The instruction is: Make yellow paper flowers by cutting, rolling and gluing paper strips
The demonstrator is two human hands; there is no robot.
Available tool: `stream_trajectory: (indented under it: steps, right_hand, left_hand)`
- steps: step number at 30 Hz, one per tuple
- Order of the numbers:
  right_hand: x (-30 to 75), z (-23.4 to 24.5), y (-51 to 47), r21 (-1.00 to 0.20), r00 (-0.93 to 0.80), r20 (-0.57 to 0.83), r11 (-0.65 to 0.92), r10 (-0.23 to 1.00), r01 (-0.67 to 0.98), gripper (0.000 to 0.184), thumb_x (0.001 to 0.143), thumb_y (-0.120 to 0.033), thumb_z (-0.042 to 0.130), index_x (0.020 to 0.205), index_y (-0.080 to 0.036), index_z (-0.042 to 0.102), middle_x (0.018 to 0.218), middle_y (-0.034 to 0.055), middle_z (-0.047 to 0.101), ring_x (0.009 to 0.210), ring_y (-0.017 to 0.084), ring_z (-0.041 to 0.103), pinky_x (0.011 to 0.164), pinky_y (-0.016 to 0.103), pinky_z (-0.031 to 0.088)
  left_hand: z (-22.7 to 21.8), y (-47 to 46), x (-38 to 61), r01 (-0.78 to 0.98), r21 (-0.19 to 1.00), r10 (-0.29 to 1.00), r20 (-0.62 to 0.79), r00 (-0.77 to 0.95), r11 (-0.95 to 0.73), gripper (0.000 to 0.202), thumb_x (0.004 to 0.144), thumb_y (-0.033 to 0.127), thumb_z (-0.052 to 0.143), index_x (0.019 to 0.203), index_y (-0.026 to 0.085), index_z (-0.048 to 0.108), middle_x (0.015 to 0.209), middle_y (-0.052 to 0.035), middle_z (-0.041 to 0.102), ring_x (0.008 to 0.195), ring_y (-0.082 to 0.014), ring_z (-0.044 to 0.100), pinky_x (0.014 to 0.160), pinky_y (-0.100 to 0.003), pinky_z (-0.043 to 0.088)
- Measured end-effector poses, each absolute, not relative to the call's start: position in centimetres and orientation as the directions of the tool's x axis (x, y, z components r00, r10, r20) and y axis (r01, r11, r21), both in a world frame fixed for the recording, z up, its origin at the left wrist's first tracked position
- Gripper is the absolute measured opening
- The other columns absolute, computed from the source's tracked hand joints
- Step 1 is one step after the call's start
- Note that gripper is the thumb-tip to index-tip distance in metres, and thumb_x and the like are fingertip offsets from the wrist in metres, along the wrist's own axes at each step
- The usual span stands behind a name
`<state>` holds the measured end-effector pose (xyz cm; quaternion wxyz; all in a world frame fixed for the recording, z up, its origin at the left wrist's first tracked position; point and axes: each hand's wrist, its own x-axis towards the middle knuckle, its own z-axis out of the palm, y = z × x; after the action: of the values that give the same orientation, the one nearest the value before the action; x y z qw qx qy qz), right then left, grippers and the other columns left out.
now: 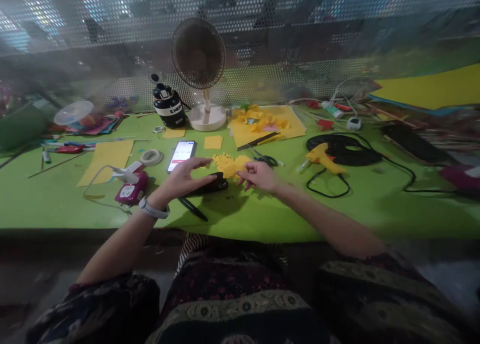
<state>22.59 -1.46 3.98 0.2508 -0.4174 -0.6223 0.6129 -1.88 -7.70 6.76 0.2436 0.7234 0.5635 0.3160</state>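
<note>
My right hand (260,176): fingers clamped on yellow paper (238,167), right of phone (181,155); left hand (183,178): apart. Pinch lightly, spare the fringe (222,161).

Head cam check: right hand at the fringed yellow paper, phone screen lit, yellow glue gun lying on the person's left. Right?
One thing is off: the glue gun lies on the person's right, as the head view shows. The right hand is at the fringed yellow paper, and the phone screen is lit.
</note>
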Motion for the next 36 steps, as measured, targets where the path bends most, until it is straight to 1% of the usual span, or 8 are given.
stream_trajectory:
  steps: [3, 8, 11, 15, 20, 27, 33, 36]
  right_hand:
    - [22.5, 3.9, -2.1, -0.981, -0.576, -0.170, -0.082, 0.800, 0.175, 0.029, 0.081, -0.035, 0.078, 0.074, -0.016, 0.057, 0.069, 0.0027, 0.073, 0.045, 0.009, 0.059, 0.041, 0.019, 0.038]
    - [22.9, 3.9, -2.4, -0.991, -0.597, -0.131, -0.083, 0.791, 0.107, 0.038, 0.076, -0.047, 0.079, 0.080, -0.016, 0.058, 0.069, 0.0028, 0.072, 0.047, 0.009, 0.061, 0.043, 0.018, 0.037]
    - [23.1, 4.0, -2.5, -0.994, -0.600, -0.106, -0.076, 0.793, 0.076, 0.041, 0.074, -0.050, 0.080, 0.080, -0.015, 0.058, 0.070, 0.0034, 0.072, 0.048, 0.009, 0.062, 0.044, 0.018, 0.038]
    - [23.1, 4.4, -2.4, -0.995, -0.607, -0.097, -0.060, 0.789, 0.080, 0.040, 0.074, -0.049, 0.080, 0.077, -0.016, 0.057, 0.072, 0.0046, 0.073, 0.049, 0.008, 0.062, 0.044, 0.019, 0.039]
    - [23.4, 4.8, -2.4, -0.993, -0.597, -0.100, -0.043, 0.796, 0.109, 0.037, 0.076, -0.047, 0.078, 0.077, -0.016, 0.058, 0.071, 0.0041, 0.072, 0.050, 0.009, 0.060, 0.048, 0.021, 0.045]
    - [23.5, 4.6, -2.2, -0.996, -0.565, -0.055, -0.008, 0.823, 0.084, 0.043, 0.064, -0.049, 0.085, 0.076, -0.017, 0.061, 0.067, -0.0016, 0.064, 0.055, 0.009, 0.058, 0.057, 0.024, 0.052]
    - [23.4, 4.2, -2.2, -0.996, -0.570, -0.072, -0.028, 0.818, 0.085, 0.044, 0.063, -0.050, 0.085, 0.075, -0.016, 0.061, 0.067, -0.0011, 0.064, 0.056, 0.009, 0.058, 0.057, 0.024, 0.051]
    - [23.4, 4.3, -2.1, -0.995, -0.544, -0.080, -0.034, 0.835, 0.093, 0.041, 0.065, -0.048, 0.085, 0.074, -0.017, 0.060, 0.064, -0.0014, 0.064, 0.054, 0.009, 0.057, 0.053, 0.023, 0.050]
  left_hand:
    - [7.1, -7.5, 0.1, 0.560, 0.798, 0.969, 0.122, 0.215, -0.224, 0.052, 0.081, 0.047, 0.070, 0.123, 0.016, 0.065, 0.112, -0.0123, 0.073, 0.101, -0.0223, 0.069, 0.091, -0.037, 0.054]
    - [6.5, -6.9, 2.2, 0.584, 0.771, 0.958, 0.119, 0.260, -0.254, 0.046, 0.086, 0.041, 0.066, 0.125, 0.017, 0.064, 0.083, -0.0054, 0.072, 0.075, -0.0161, 0.066, 0.070, -0.030, 0.052]
    - [6.4, -6.6, 2.4, 0.521, 0.831, 0.963, 0.060, 0.262, -0.194, 0.045, 0.086, 0.041, 0.065, 0.124, 0.018, 0.063, 0.071, -0.0018, 0.067, 0.063, -0.0142, 0.061, 0.059, -0.029, 0.048]
    - [6.5, -6.4, 2.0, 0.351, 0.935, 0.962, -0.048, 0.270, -0.052, 0.042, 0.081, 0.039, 0.069, 0.117, 0.019, 0.065, 0.072, -0.0019, 0.068, 0.068, -0.0156, 0.066, 0.062, -0.029, 0.050]
    - [6.1, -6.1, 1.7, 0.293, 0.956, 0.969, -0.102, 0.224, 0.033, 0.036, 0.076, 0.038, 0.075, 0.105, 0.017, 0.067, 0.078, -0.0037, 0.072, 0.070, -0.0156, 0.069, 0.066, -0.031, 0.054]
    - [6.0, -6.3, 1.7, 0.203, 0.975, 0.957, -0.142, 0.254, 0.091, 0.031, 0.072, 0.034, 0.079, 0.093, 0.016, 0.065, 0.077, -0.0043, 0.074, 0.069, -0.0157, 0.071, 0.069, -0.031, 0.056]
    - [5.8, -6.5, 1.5, 0.262, 0.964, 0.958, -0.123, 0.259, 0.053, 0.032, 0.076, 0.038, 0.077, 0.097, 0.016, 0.067, 0.080, -0.0053, 0.074, 0.071, -0.0161, 0.071, 0.068, -0.031, 0.056]
    - [5.5, -6.9, 1.2, 0.325, 0.945, 0.977, -0.037, 0.208, -0.034, 0.035, 0.080, 0.042, 0.073, 0.104, 0.017, 0.068, 0.086, -0.0065, 0.075, 0.075, -0.0165, 0.071, 0.069, -0.031, 0.057]
